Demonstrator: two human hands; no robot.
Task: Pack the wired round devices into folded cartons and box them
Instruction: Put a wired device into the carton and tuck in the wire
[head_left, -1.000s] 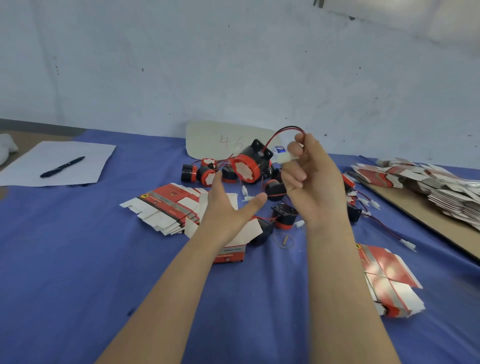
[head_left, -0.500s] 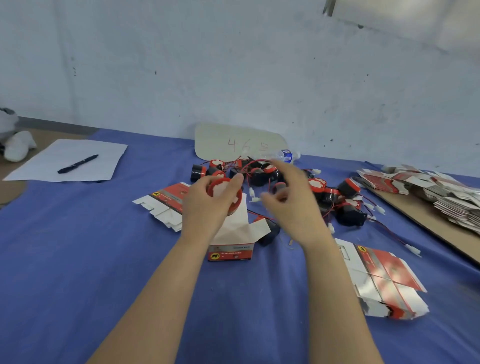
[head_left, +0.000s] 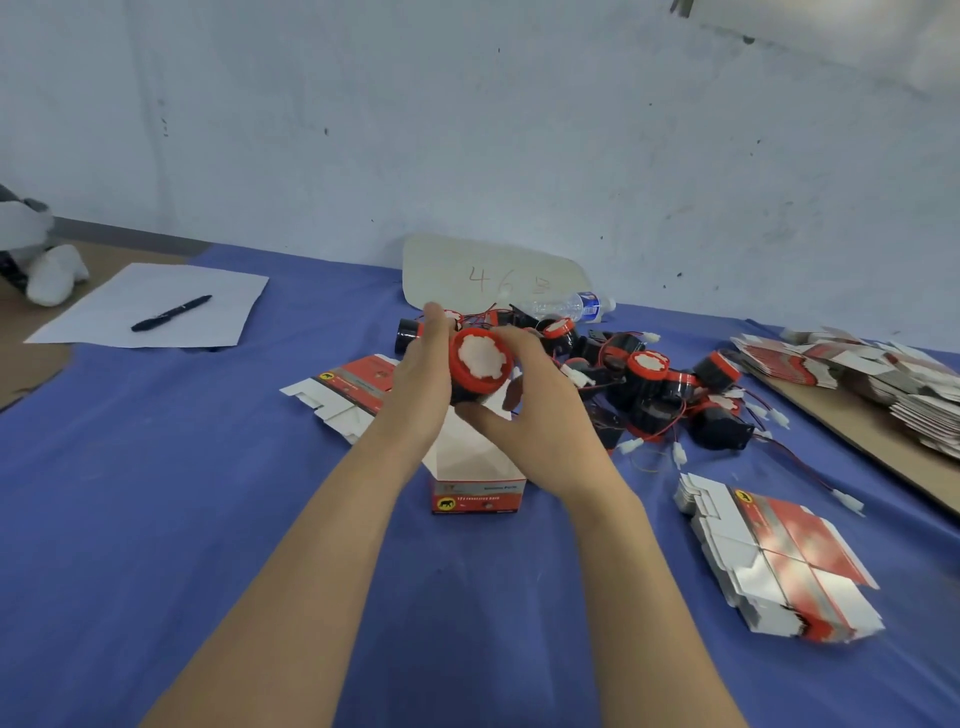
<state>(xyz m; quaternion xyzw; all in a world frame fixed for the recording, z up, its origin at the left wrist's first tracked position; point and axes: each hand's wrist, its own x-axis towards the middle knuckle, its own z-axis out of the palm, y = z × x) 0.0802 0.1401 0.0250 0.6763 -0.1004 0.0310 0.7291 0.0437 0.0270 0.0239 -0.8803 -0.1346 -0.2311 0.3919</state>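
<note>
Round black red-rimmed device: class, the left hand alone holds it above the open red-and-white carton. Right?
No. The head view shows both the left hand and the right hand holding the round black red-rimmed device above the open red-and-white carton.

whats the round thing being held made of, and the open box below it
The round device looks like moulded plastic: a black body with a slight sheen and a red ring. Its white centre could be foam or paper, too blurred to say. The open carton is thin printed cardboard, plain white inside, with creased folds.
</note>
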